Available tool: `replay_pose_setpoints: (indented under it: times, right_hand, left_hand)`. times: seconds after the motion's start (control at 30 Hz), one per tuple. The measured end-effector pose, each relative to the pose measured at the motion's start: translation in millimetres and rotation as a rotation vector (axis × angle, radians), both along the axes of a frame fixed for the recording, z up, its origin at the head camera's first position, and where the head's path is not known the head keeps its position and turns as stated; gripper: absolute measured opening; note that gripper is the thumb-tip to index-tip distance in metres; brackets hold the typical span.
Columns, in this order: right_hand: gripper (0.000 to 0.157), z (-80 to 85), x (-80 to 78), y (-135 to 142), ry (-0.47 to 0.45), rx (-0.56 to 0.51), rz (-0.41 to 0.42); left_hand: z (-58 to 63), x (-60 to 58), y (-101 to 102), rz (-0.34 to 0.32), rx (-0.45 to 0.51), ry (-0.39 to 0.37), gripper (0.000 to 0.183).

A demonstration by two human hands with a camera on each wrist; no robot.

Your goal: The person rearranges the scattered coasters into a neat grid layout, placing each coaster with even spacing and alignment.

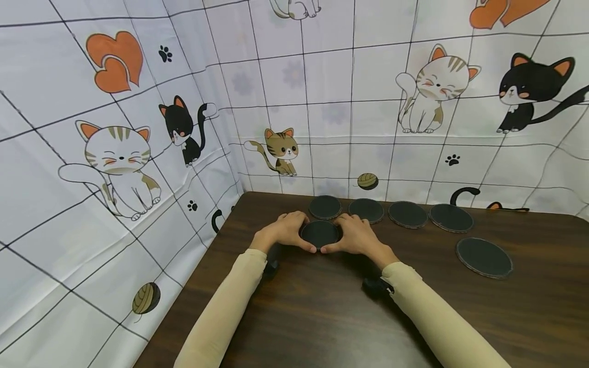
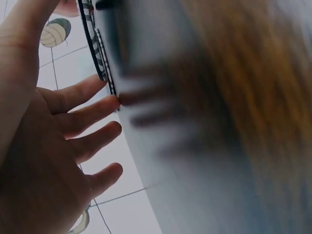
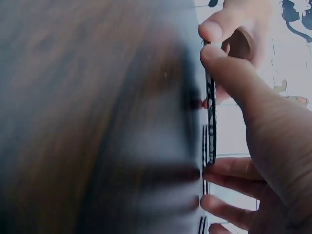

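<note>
A thin, round dark disc [image 1: 320,234] with a pale rim is held between both hands, overlapping the front of the back row in the head view. My left hand [image 1: 287,230] grips its left edge, thumb at the near side and fingers towards the back. On the opposite edge, my right hand [image 1: 354,235] holds it the same way, the two thumb tips close together. In the right wrist view the disc's edge [image 3: 211,122] stands slightly off the tabletop, fingertips at the surface. The left wrist view shows the left fingers [image 2: 92,141] spread beside the disc's edge [image 2: 90,39].
Several similar discs lie flat in a row along the back of the brown wooden table [image 1: 313,317], among them one disc [image 1: 325,207] directly behind the held one. Another disc [image 1: 484,257] lies nearer on the right. A cat-printed curtain [image 1: 322,117] hangs behind and left.
</note>
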State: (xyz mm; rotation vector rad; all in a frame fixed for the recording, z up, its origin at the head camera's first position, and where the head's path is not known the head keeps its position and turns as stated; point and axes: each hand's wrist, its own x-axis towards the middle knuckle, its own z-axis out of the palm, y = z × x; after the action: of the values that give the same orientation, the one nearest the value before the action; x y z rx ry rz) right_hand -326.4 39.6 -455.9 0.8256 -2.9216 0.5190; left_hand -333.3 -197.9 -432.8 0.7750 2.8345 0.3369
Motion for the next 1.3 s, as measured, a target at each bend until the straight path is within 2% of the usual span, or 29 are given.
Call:
replay_pose_setpoints:
  times: [0.17, 0.4, 0.63, 0.83, 1.07, 1.2, 1.3]
  right_hand:
    - [0.094, 7.4, 1.8, 8.8, -0.018, -0.016, 0.025]
    - [0.092, 19.5, 3.9, 25.8, 0.009, -0.032, 0.040]
    - [0.094, 22.6, 17.3, 54.0, 0.015, -0.009, 0.035]
    - [0.093, 18.7, 28.3, 72.8, 0.020, -0.017, 0.049]
    - [0.094, 8.1, 38.2, 84.3, -0.012, 0.010, 0.055]
    - [0.094, 7.5, 41.3, 86.4, -0.005, 0.018, 0.052]
    - [0.095, 8.1, 43.0, 86.9, 0.012, 0.036, 0.037]
  left_hand:
    - [1.3, 1.0, 4.9, -0.018, 0.016, 0.013, 0.095]
    - [6.5, 3.8, 18.9, -0.049, 0.013, 0.089, 0.093]
    - [6.6, 17.1, 47.1, -0.078, -0.013, 0.132, 0.096]
    - [5.8, 31.8, 66.6, -0.060, -0.009, 0.144, 0.098]
    - [-4.2, 39.3, 76.2, -0.082, -0.034, 0.106, 0.101]
    - [-3.1, 43.0, 80.8, -0.096, -0.077, 0.107, 0.099]
    - [-1.1, 45.3, 84.1, -0.108, -0.124, 0.137, 0.099]
